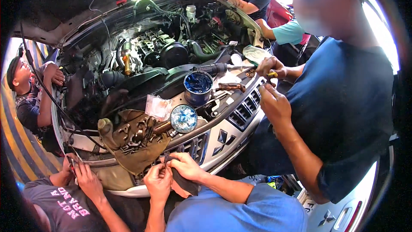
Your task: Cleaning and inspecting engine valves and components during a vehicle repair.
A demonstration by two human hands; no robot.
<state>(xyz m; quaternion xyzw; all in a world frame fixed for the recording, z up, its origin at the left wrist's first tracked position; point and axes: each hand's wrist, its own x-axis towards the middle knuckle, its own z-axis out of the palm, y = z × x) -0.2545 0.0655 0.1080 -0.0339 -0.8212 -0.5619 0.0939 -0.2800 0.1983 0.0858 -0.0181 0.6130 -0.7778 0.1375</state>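
At the front of the car, my left hand and my right hand are close together, just off the grille. Between them is a folded sheet, dark grey on one side and tan on the other, like sandpaper. The right fingers are closed round its upper part. Those of the left are pinched at its edge; any small part between them is hidden. Beyond lies a brown cloth bearing several metal engine parts. Beside it rests a round lid smeared with blue grease.
A tub of blue grease, a plastic bag and brown-handled pliers lie along the front edge of the open engine bay. A co-worker at right handles a small yellow item; another works at lower left.
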